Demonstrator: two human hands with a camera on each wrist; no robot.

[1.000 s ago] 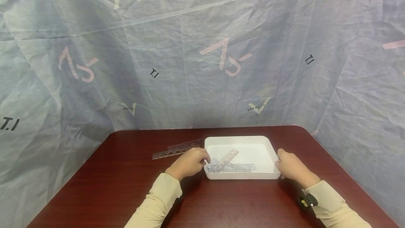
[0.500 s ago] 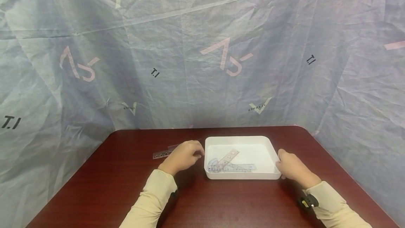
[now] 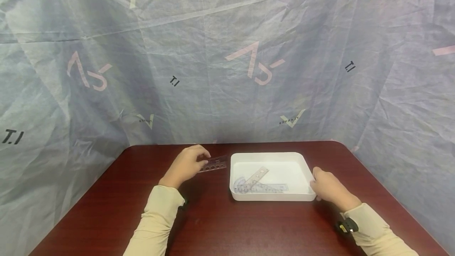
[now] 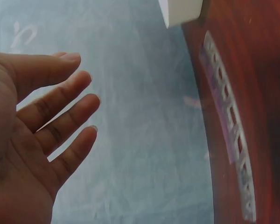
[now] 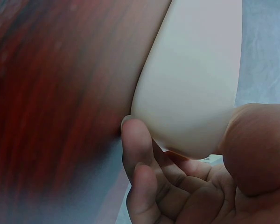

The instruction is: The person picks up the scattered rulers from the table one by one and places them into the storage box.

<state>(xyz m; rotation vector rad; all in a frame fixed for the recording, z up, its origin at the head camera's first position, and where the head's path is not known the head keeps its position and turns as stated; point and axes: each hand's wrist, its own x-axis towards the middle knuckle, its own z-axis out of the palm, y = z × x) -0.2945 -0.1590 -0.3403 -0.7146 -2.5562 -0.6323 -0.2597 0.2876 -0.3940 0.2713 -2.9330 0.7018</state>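
A white tray sits on the dark red tabletop, right of the middle. In its near left part lie pieces of clear drawing gear: a stencil ruler set aslant, pointing to the far side, a blue-marked ruler along the near wall, and what looks like a protractor in the near left corner. They overlap, so an exact count is hard to make.

Outside the tray, to its left, are two more strips: a clear strip with cut-out shapes and a purple-tinted strip alongside it, on the far side. Judging by how things lie, part of the set is already in the tray and these two remain out.

The left hand hovers over the strips with thumb and fingers spread and nothing between them; in the left wrist view it is apart from both. The right hand grips the tray's right end, fingers curled against the outer wall and thumb at the rim.
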